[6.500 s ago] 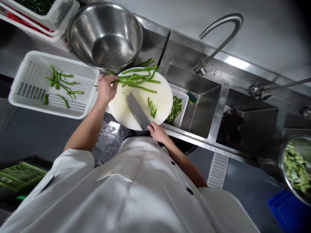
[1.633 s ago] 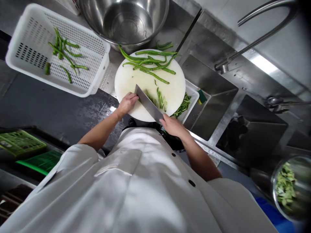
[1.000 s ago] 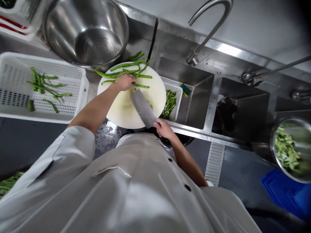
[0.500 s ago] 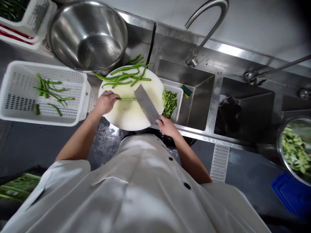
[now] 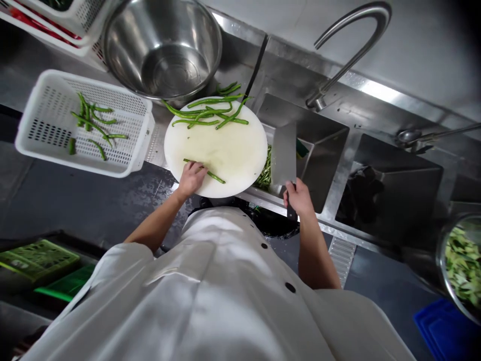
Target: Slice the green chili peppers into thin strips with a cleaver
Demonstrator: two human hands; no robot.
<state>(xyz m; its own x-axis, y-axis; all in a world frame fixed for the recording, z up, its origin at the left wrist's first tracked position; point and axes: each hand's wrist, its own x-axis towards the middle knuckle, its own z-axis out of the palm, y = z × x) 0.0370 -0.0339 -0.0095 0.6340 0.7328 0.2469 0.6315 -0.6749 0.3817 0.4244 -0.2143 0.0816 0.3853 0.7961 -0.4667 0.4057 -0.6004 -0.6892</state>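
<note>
My left hand (image 5: 191, 178) is closed over a long green chilli pepper (image 5: 216, 177), which lies on the near part of the round white cutting board (image 5: 229, 155). To the right of the board, my right hand (image 5: 299, 196) grips the dark handle of a cleaver (image 5: 284, 153). Its broad blade is raised over the sink and covers part of the cut green pieces (image 5: 264, 173) in a white tray. Several more whole green chillies (image 5: 203, 114) lie in a loose pile along the board's far edge.
On the left stands a white perforated basket (image 5: 139, 155) with a few green chillies. Behind the board is a large steel bowl (image 5: 130, 55). A curved faucet (image 5: 345, 70) rises over the sink (image 5: 326, 170). A container of pale green slices (image 5: 464, 260) is at far right.
My left hand has moved toward the board's near edge with the chilli, which now lies slanted. My right hand has carried the cleaver off the board to the right. The view has shifted.
</note>
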